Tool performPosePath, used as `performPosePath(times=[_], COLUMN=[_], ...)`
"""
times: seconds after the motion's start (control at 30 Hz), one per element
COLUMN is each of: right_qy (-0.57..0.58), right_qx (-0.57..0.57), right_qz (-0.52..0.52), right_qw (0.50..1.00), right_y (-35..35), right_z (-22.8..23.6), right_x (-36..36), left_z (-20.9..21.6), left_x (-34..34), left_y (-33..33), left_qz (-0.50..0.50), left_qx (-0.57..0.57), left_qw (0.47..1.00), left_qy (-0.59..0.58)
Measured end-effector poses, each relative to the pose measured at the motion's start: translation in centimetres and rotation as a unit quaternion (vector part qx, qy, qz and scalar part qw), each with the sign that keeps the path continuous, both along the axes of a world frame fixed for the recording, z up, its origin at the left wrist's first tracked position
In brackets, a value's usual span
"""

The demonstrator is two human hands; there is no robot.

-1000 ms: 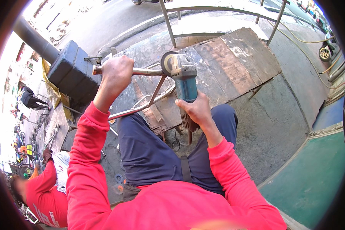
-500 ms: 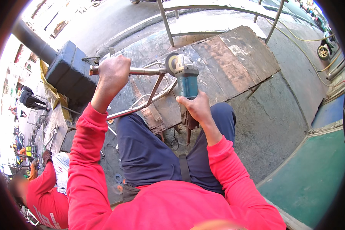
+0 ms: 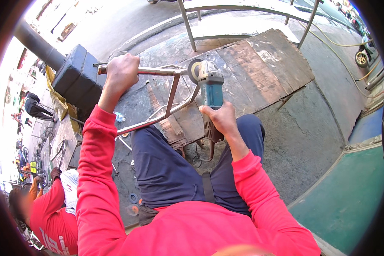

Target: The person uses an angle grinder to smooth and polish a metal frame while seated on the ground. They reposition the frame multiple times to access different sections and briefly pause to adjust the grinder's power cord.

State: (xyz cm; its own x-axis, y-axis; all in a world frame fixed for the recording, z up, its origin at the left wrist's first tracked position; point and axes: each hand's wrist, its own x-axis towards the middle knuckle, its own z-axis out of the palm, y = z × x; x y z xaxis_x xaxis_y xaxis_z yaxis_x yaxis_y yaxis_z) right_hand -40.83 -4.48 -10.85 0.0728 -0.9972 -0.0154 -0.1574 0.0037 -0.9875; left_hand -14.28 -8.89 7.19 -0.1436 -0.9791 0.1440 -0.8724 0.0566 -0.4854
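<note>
My left hand (image 3: 122,73) is wrapped round one tube of a bent metal tube frame (image 3: 173,91), near the tube's end. The frame has cross-pieces, and its lower tube runs past my left knee. In my right hand (image 3: 222,118) is a teal and grey angle grinder (image 3: 212,94), gripped by its body with the head pointing away from me. The grinder's round disc (image 3: 194,71) is at the far end of the frame, beside the tube; whether it touches cannot be made out. Its cord hangs down between my legs.
A worn wooden board table (image 3: 260,68) stands before my knees. A dark blue block-shaped thing (image 3: 79,70) is beyond my left hand. To the left a person in red (image 3: 55,219) bends over. A metal rack (image 3: 243,8) stands behind the table, and hoses (image 3: 328,40) lie at right.
The tube frame has turned slightly in my left hand, its cross-piece standing more upright. The grinder has shifted a little to the right and stays in my right hand.
</note>
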Motion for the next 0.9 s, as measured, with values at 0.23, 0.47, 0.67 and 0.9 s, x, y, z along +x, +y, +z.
performPosePath(times=[0.23,0.47,0.67,0.9], right_qy=[-0.009,0.000,-0.013,0.008], right_qx=[0.009,0.022,0.015,-0.008], right_qz=[0.025,0.027,0.025,0.023], right_qw=[1.000,0.999,0.999,1.000], right_y=[0.5,0.2,0.2,0.1], right_z=[0.1,0.1,0.3,0.3], right_x=[0.5,1.0,0.8,0.8], left_z=[0.5,0.2,-0.1,-0.3], left_x=[0.9,0.9,0.8,0.7], left_y=[-1.7,-1.5,-0.9,-0.6], left_qz=[0.050,0.041,0.017,0.001], left_qx=[0.030,0.011,-0.017,-0.024], left_qw=[0.998,0.999,1.000,1.000], left_qy=[-0.006,-0.012,-0.005,-0.004])
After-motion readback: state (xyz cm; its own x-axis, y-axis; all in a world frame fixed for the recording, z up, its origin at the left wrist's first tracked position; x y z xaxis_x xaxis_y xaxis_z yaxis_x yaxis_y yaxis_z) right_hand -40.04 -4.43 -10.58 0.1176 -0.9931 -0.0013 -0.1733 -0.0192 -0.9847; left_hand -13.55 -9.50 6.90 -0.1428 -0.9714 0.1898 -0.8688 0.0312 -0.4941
